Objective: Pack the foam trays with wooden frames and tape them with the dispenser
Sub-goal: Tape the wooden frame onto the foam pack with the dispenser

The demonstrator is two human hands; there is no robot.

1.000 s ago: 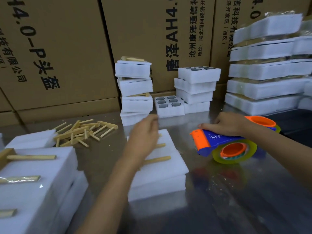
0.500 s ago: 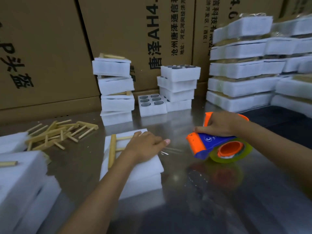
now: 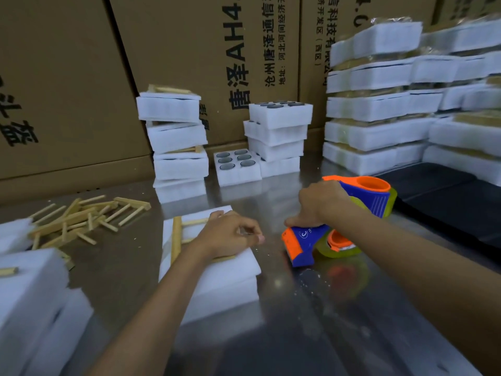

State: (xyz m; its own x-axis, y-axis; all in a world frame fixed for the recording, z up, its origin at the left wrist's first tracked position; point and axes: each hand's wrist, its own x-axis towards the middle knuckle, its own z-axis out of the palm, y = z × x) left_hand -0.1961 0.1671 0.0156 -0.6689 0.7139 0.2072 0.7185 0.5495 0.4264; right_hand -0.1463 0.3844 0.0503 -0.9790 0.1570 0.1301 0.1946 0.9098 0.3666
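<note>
Two hands are at work on the steel table (image 3: 284,335), and each has its own job. The left hand (image 3: 230,234) rests on top of the foam tray stack (image 3: 217,272) in front of the person, palm down on the wooden frame (image 3: 176,240) laid across the foam. Its thumb and forefinger look pinched together at the tray's right edge — possibly on a free end of tape, though that is too fine to make out. The weight of the palm seems meant to keep frame and foam from sliding.

The right hand (image 3: 320,204) is wrapped over the blue and orange tape dispenser (image 3: 306,245), fingers curled round its body, with the orange mouth tipped down on the table just beside the tray. From that position, I judge the person is about to run tape over the bundle. A second dispenser (image 3: 371,196) sits just behind the wrist.

Supplies are set within reach: loose wooden sticks (image 3: 81,218) to the left, unpacked foam trays (image 3: 276,137) with round inserts at the back against the cardboard cartons (image 3: 67,77), and finished, taped bundles (image 3: 379,109) stacked on the right — out of the way of the taping.
</note>
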